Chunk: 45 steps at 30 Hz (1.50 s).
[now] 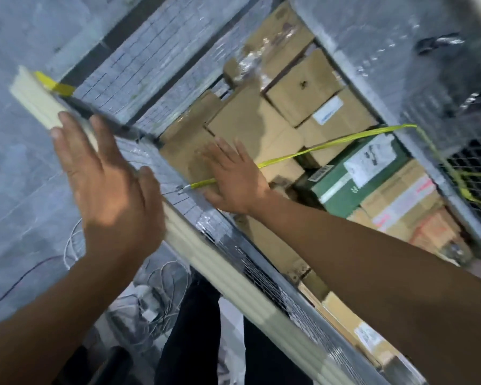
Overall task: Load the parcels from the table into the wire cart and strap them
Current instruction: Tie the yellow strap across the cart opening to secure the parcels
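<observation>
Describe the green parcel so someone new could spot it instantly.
Look inside the wire cart, packed with brown cardboard parcels. Just below the yellow strap stretched across them sits the green parcel. It is the only green one, with a white label.

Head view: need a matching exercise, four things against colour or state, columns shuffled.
Column 1
1. strap
2. left hand
3. right hand
4. parcel below the strap's right end

Column 2
A. green
B. flat on a brown cardboard parcel
C. yellow, stretched across the parcels
D. open, against the cream corner post

Pairs: 1-C, 2-D, 3-B, 4-A
</observation>
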Motion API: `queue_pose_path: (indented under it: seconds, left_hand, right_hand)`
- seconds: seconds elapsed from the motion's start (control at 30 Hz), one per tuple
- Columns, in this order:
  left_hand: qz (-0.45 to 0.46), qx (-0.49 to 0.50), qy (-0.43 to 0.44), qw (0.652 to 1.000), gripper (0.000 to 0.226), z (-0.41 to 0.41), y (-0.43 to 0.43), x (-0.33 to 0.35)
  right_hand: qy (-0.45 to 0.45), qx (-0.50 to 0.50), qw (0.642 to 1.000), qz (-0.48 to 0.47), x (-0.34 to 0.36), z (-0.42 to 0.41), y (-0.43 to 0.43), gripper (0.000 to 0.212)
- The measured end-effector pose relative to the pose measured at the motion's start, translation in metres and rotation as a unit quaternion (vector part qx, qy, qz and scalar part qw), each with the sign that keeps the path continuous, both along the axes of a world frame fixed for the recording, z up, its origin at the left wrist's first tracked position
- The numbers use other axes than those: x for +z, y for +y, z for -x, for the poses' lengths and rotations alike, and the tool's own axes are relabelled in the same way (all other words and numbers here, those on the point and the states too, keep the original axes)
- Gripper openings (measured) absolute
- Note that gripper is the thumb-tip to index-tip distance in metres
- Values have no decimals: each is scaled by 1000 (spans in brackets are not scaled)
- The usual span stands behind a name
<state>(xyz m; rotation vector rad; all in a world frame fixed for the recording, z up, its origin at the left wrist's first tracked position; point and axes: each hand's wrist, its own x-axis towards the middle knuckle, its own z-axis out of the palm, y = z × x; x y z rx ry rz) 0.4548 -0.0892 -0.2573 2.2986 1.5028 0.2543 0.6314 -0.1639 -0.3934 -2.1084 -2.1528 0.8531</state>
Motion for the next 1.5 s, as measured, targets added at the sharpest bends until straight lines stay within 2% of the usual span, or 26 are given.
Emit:
queue_pose_path:
  seconds: [0.07,0.13,0.27,0.43,0.5,0.57,0.63,0.73,0.83,0.9,1.0,1.1,1.17,1.23,1.37,1.4,1.43,1.5]
  left_hand:
    - [21,14,19,999,76,0,0,1]
    - [40,23,40,998,76,-2,-2,8]
    - [34,-16,116,993,79,-6,-3,29]
    - [34,-202,159,966,67,-104,-26,62]
    - [37,-278,115,953,62,-155,-55,76]
    - [76,-328,37,941,53,-205,-87,85]
    - [68,-388,-18,919,43,-256,-119,93]
    - [37,-480,-39,876,41,-335,-171,104]
    - [20,-540,-20,841,41,-411,-221,109]
    - [9,-563,1,826,44,-453,-248,108]
    - [17,-568,80,819,52,-507,-272,97]
    - [114,-542,180,813,63,-546,-286,81]
    - [180,-525,256,792,69,-564,-299,72]
    - [240,-491,282,789,60,-576,-313,63]
    - [371,-391,181,822,12,-587,-325,57]
    - [410,-355,132,830,9,-587,-325,59]
    - [462,-310,77,827,16,-588,-326,62]
    - [591,-213,-46,776,15,-583,-326,76]
  right_hand:
    - [-5,-68,998,-9,25,-18,-20,78]
    - [-52,-122,991,10,53,-40,-46,78]
    - [-83,-273,958,16,117,-89,-116,76]
    - [-119,-457,881,26,182,-151,-221,73]
    - [-138,-522,842,19,204,-170,-263,71]
    - [-147,-588,795,-27,220,-186,-304,67]
    - [-146,-643,750,-59,230,-205,-341,63]
    - [-158,-675,718,-58,231,-240,-391,63]
    - [-164,-670,722,-54,222,-287,-434,64]
    - [-159,-649,744,-21,208,-317,-453,66]
    - [-181,-602,776,51,178,-337,-463,73]
    - [-213,-611,762,28,151,-338,-461,77]
    - [-224,-616,755,5,142,-337,-460,76]
    - [-226,-611,758,-1,139,-336,-464,75]
    - [-202,-609,767,16,146,-335,-464,80]
    - [-197,-610,768,19,147,-334,-464,80]
    - [-192,-611,768,20,147,-334,-464,80]
    - [-177,-612,770,28,148,-334,-467,80]
